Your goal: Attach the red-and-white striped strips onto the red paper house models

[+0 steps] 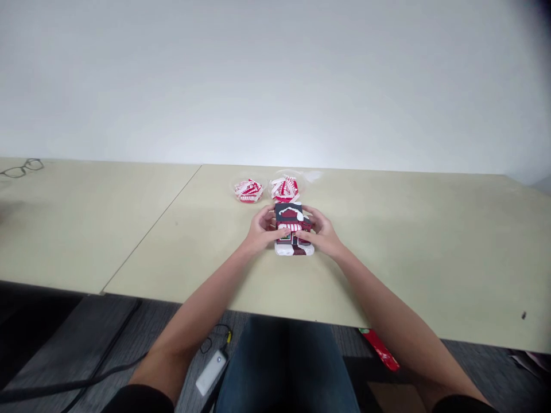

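Both of my hands are wrapped round a small model house (295, 250) at the middle of the table. It has a dark roof with white snow-like patches, dark red walls, a red-and-white striped awning and a white base. My left hand (261, 228) grips its left side, thumb across the front. My right hand (323, 230) holds the right side in the same way, thumb on the front wall. Just behind the house are two clear round bowls, a left bowl (233, 184) and a right bowl (302, 182), both with red-and-white pieces (248, 190) in them.
The pale table (430, 246) has a seam running across its left part. Eyeglasses (23, 168) lie at the far left, and a small dark bit (524, 315) near the right front edge. A white wall stands behind. Below the edge are a white device (210, 371) with a cable and a red packet (381, 349).
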The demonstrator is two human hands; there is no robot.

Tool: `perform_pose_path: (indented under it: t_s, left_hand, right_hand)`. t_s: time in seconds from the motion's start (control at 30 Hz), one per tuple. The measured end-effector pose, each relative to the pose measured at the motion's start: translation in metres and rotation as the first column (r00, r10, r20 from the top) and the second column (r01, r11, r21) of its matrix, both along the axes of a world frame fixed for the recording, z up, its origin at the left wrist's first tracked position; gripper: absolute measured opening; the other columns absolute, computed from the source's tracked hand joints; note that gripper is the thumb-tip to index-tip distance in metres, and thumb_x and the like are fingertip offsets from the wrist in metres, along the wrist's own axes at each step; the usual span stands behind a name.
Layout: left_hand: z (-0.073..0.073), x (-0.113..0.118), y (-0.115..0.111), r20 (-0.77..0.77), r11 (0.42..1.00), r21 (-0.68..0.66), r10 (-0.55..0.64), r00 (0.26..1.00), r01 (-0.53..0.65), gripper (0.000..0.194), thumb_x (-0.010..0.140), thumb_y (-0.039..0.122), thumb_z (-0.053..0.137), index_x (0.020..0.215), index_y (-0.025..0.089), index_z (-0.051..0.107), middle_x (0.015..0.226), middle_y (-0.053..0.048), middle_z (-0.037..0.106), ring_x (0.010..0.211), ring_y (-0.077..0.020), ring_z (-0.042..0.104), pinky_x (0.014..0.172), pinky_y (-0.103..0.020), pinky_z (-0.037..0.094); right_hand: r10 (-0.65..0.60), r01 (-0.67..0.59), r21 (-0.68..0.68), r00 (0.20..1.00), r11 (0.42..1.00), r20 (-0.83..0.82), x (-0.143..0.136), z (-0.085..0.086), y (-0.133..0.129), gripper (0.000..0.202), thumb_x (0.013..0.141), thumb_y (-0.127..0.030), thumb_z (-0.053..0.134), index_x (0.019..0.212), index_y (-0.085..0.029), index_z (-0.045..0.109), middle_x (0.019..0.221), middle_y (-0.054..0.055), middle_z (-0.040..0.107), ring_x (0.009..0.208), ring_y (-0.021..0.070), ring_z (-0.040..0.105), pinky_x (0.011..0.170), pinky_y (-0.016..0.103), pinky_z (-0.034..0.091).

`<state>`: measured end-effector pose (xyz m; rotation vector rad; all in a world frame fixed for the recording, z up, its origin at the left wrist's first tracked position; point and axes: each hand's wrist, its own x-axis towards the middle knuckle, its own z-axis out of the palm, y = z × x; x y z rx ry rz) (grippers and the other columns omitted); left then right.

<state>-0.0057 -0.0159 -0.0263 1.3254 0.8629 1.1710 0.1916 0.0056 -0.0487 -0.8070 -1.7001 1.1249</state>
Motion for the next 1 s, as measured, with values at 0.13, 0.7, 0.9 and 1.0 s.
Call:
perform_pose_path:
  t_s: [0.13,0.7,0.9,1.0]
  left_hand:
    - [0.001,-0.003,-0.004,-0.108,0.989,0.143,0.062,0.992,-0.046,0.088,0.058,0.049,0.080,0.125,0.007,0.043,0.112,-0.011,0.055,0.092,-0.0039,0.057,0.076,-0.007,0.047]
    - [0.016,-0.107,-0.019,-0.506,0.799,0.374,0.602,0.618,-0.471,0.083,0.059,0.049,0.075,0.125,0.011,0.043,0.111,-0.008,0.056,0.091,-0.0017,0.057,0.075,-0.005,0.047]
    - [0.025,-0.283,-0.059,-0.556,0.302,0.423,0.831,0.018,-0.854,0.090,0.062,0.047,0.075,0.133,0.008,0.035,0.113,-0.007,0.053,0.089,-0.0010,0.056,0.081,-0.012,0.052]
    - [0.028,-0.354,-0.069,-0.510,0.097,0.494,0.837,-0.198,-0.864,0.101,0.060,0.044,0.079,0.135,0.002,0.026,0.121,-0.011,0.048,0.118,-0.0125,0.049,0.109,-0.040,0.044]
  right_hand:
    - [-0.034,0.037,0.037,0.997,0.999,-0.063,-0.009,-0.002,-0.005,0.059,0.068,-0.046,0.079,0.118,-0.020,0.059,0.111,0.008,0.065,0.098,0.0233,0.062,0.087,0.038,0.050]
    - [-0.184,0.165,0.106,0.961,0.981,0.208,0.012,0.013,-0.004,0.098,0.063,-0.055,0.079,0.144,-0.029,0.032,0.140,0.012,0.047,0.128,0.0299,0.044,0.106,0.052,0.033]
    - [-0.219,0.197,0.119,0.952,0.973,0.215,0.012,0.018,-0.003,0.079,0.069,-0.053,0.075,0.137,-0.031,0.041,0.136,0.009,0.052,0.123,0.0279,0.049,0.101,0.050,0.037]
    - [-0.229,0.208,0.112,0.948,0.972,0.223,0.011,0.021,-0.005,0.076,0.068,-0.053,0.076,0.134,-0.032,0.044,0.135,0.008,0.053,0.121,0.0282,0.050,0.100,0.051,0.038]
